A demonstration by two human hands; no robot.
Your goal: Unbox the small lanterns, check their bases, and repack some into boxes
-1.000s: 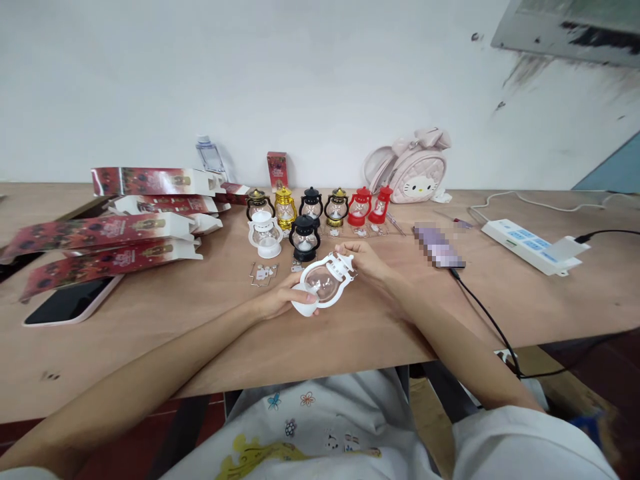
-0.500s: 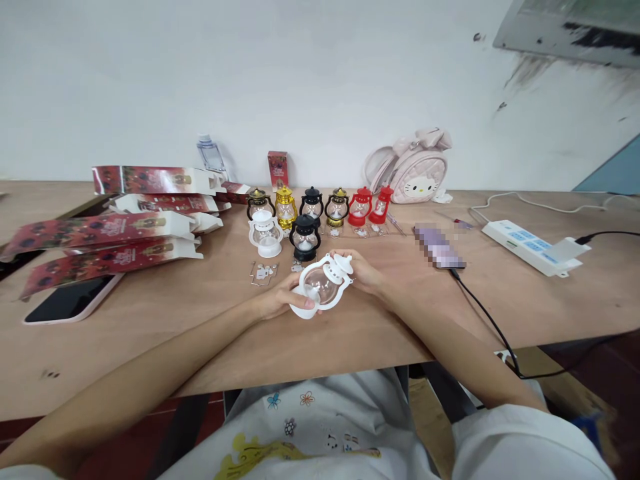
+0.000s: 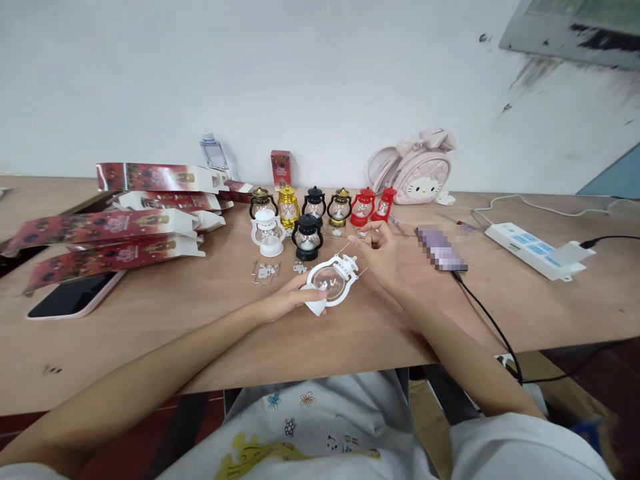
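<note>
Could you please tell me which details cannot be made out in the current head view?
All in the head view:
Left hand: some fingers hidden behind the held white lantern.
Wire handle: middle hidden by the right hand.
Black-screened phone: far part covered by red boxes.
Cabled phone: screen blurred by pixelation.
Power strip: print too small.

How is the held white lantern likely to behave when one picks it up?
The lantern is probably light, since the left hand holds it tilted by its base. The clear globe looks smooth, so it may be slippery. The thin wire at the right hand might bend easily.
</note>
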